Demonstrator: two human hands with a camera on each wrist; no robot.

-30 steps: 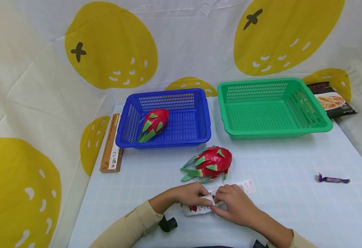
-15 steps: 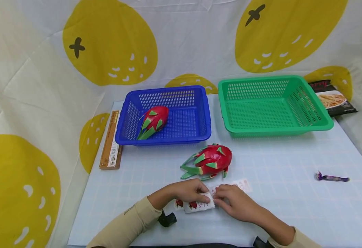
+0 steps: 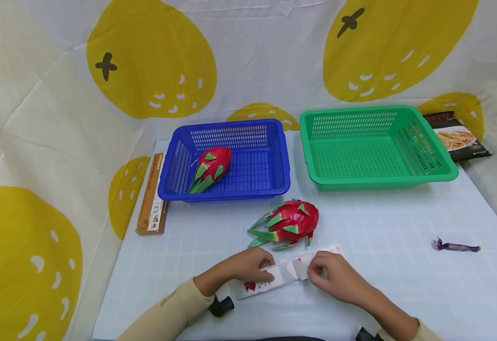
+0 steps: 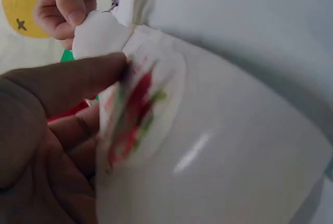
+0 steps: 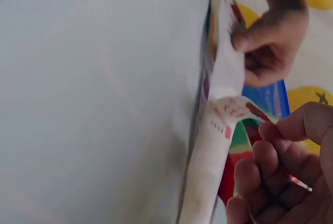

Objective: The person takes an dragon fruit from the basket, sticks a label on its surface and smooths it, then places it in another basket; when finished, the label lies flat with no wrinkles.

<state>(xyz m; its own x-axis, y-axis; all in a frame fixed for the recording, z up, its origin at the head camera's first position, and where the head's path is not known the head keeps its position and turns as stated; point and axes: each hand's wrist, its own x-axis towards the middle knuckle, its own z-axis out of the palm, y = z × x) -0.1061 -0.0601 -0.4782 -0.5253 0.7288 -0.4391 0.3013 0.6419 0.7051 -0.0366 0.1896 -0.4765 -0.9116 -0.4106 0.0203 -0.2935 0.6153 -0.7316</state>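
My left hand (image 3: 250, 266) grips a strip of white labels (image 3: 248, 290) printed with a red fruit, thumb on top. My right hand (image 3: 332, 274) pinches the lifted edge of one label (image 5: 237, 110), which curls up from its pale backing (image 5: 203, 174) in the right wrist view. In the left wrist view, another printed label (image 4: 138, 115) lies flat on the strip beside the left thumb. Just behind the strip, a red dragon fruit (image 3: 296, 220) with green scales rests on the table.
A blue basket (image 3: 225, 195) holding a second dragon fruit (image 3: 216, 163) stands at back left, beside a long brown box (image 3: 149, 201). At back right are a green basket (image 3: 385, 181) and a black food packet (image 3: 457, 137). A purple-wrapped candy (image 3: 457, 246) lies far right.
The right hand has moved right, lifting a label edge off the strip. The left hand has shifted slightly left with the strip, uncovering grey backing between the hands.
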